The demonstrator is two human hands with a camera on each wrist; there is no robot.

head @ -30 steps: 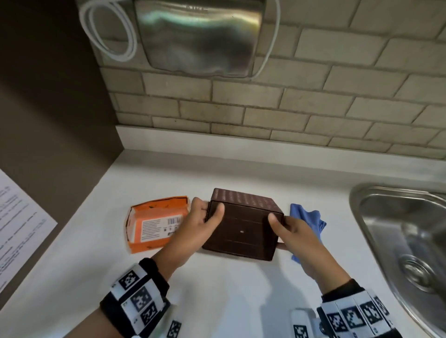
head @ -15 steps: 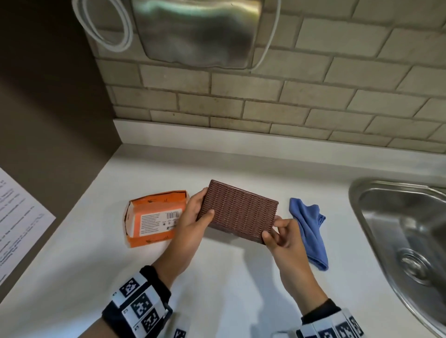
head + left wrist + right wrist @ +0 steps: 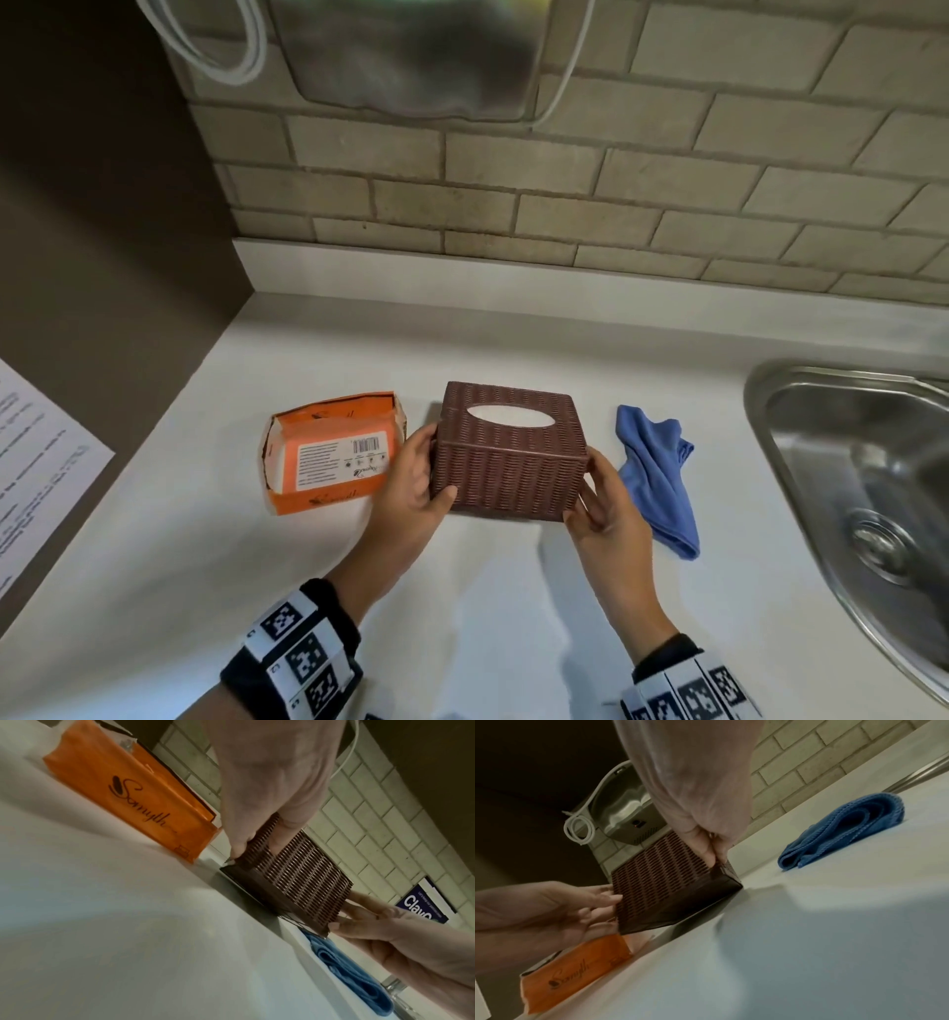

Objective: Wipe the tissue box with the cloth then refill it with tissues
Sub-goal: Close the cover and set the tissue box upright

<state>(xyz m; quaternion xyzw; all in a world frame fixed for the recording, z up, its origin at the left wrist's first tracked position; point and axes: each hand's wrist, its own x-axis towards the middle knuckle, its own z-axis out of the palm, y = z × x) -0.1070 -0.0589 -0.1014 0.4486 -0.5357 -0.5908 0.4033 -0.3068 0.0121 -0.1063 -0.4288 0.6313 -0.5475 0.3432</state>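
Observation:
A brown woven tissue box is held between both hands just above the white counter, its oval slot facing up and its near edge raised. My left hand grips its left side, thumb on the near face. My right hand grips the right near corner, thumb and fingers pinching it. The blue cloth lies crumpled on the counter just right of the box, and shows in the wrist views too. An opened orange tissue pack lies left of the box.
A steel sink is sunk into the counter at the right. A tiled wall with a metal dryer and a white cable stands behind. A dark side wall with a paper sheet closes the left.
Both hands have turned the tissue box from its smooth underside facing me, through its woven side, to upright with the oval slot on top. The cloth and orange pack have stayed put.

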